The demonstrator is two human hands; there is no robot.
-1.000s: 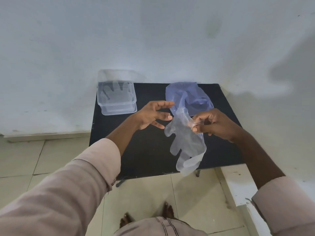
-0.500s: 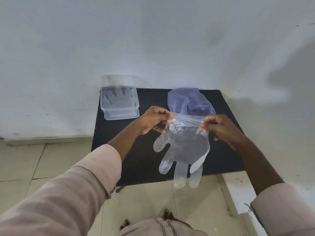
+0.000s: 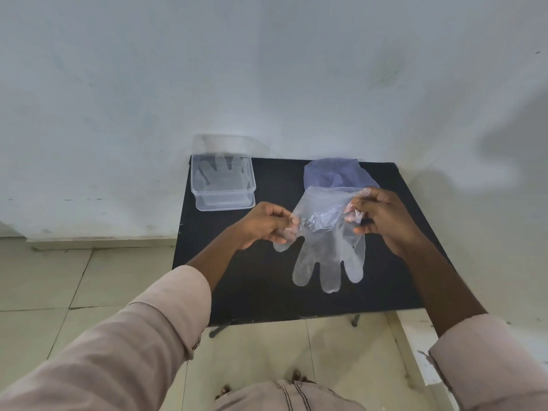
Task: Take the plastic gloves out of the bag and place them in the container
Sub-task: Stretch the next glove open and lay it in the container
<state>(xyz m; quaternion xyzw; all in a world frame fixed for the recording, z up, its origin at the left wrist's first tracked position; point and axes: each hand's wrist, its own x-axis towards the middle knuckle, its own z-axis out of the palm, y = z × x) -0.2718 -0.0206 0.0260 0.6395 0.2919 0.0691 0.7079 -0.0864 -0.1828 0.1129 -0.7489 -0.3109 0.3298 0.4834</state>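
Note:
A clear plastic glove (image 3: 326,247) hangs spread above the black table (image 3: 255,286), fingers pointing toward me. My left hand (image 3: 264,225) pinches its left cuff edge and my right hand (image 3: 382,216) pinches the right cuff edge. Behind the glove, at the table's far side, lies the bluish plastic bag (image 3: 335,173), partly hidden by the glove. The clear rectangular container (image 3: 222,200) sits at the table's far left corner, with at least one glove lying flat inside.
A pale wall rises directly behind the table. Tiled floor lies to the left and below. A white ledge (image 3: 415,336) runs along the right of the table. My feet show under the near table edge.
One second ago only my right hand held the crumpled glove. My left hand then took the other cuff edge, and the glove is now stretched flat between both hands.

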